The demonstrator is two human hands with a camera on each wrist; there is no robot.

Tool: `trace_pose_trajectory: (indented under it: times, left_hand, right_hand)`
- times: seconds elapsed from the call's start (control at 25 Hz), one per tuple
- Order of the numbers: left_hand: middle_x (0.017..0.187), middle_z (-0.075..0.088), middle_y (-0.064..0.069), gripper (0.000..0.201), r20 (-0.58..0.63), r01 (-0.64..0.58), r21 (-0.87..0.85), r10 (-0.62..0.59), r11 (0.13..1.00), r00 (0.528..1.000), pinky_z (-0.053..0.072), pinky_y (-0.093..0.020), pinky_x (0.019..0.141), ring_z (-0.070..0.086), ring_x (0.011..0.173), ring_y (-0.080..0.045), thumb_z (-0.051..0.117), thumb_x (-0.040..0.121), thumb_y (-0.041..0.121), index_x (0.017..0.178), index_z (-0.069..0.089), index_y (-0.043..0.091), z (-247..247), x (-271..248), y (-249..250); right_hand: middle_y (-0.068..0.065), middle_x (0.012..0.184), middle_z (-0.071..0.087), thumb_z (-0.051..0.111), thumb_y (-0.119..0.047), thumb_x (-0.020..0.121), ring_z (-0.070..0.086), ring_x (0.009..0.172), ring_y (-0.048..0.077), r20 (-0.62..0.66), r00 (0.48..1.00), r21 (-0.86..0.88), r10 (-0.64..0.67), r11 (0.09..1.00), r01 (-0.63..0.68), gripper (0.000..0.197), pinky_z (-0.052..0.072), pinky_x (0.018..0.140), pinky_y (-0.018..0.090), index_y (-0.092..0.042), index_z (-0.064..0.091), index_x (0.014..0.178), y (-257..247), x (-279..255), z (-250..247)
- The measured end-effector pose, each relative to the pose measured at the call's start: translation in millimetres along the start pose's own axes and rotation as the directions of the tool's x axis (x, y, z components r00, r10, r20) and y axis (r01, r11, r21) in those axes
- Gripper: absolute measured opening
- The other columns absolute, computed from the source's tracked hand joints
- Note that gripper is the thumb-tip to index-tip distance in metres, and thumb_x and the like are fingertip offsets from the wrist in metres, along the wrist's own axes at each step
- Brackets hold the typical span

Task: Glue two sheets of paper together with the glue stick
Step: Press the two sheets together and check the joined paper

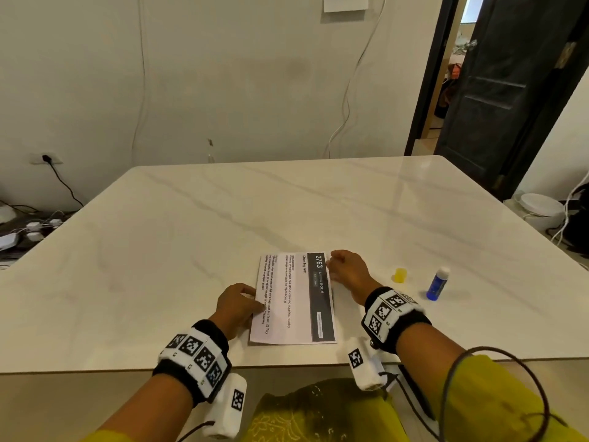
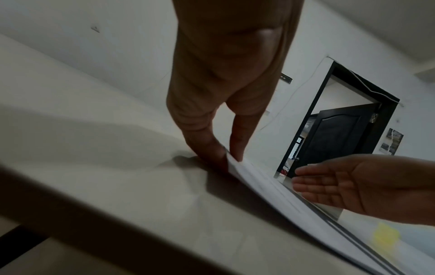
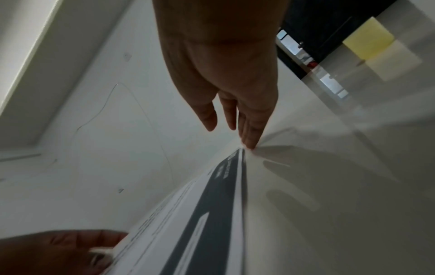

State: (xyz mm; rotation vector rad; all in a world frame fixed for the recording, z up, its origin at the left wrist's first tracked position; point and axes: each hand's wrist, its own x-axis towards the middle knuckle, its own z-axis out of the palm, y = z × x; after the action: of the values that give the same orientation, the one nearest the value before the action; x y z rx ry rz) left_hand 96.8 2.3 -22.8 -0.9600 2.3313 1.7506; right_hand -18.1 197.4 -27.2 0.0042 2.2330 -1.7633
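A printed sheet of paper (image 1: 293, 298) lies on the white marble table (image 1: 287, 212) near its front edge. In the left wrist view the paper (image 2: 282, 201) shows layered edges, so another sheet seems to lie under it. My left hand (image 1: 242, 301) pinches the paper's left edge between thumb and finger (image 2: 237, 145), lifting it slightly. My right hand (image 1: 344, 269) is held flat, and one straight fingertip (image 3: 249, 143) touches the paper's far right corner (image 3: 235, 154). The blue glue stick (image 1: 438, 283) stands uncapped to the right, with its yellow cap (image 1: 400, 275) beside it.
The table stretches far and wide beyond the paper. A dark door (image 1: 503, 90) stands ajar at the back right. Cables and chargers (image 1: 35, 228) lie on the floor to the left, and a white appliance (image 1: 538, 208) sits past the right edge.
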Motion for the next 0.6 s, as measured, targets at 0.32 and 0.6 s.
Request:
trace_pose_trajectory:
  times: [0.32,0.6]
  left_hand:
    - [0.153,0.021,-0.002,0.069,0.103,-0.233,0.818,0.265,0.525,0.959,0.031,-0.045,0.107,0.026,0.137,-0.025,0.058,0.085,0.036,0.143,0.025,0.022,16,-7,17]
    - [0.149,0.029,-0.003,0.052,0.257,-0.284,0.923,0.132,0.26,0.957,0.026,-0.047,0.108,0.033,0.133,-0.025,0.046,0.09,0.029,0.14,0.034,0.024,23,-4,22]
  right_hand:
    - [0.006,0.158,0.002,0.04,-0.033,0.094,-0.003,0.145,0.029,0.347,0.938,-0.701,-0.019,0.659,0.273,0.06,0.005,0.118,0.048,-0.015,0.015,0.146,7,-8,15]
    - [0.003,0.157,0.014,0.044,-0.031,0.091,0.006,0.145,0.028,0.345,0.938,-0.857,0.024,0.416,0.304,0.061,0.009,0.116,0.054,-0.018,0.02,0.145,5,-15,17]
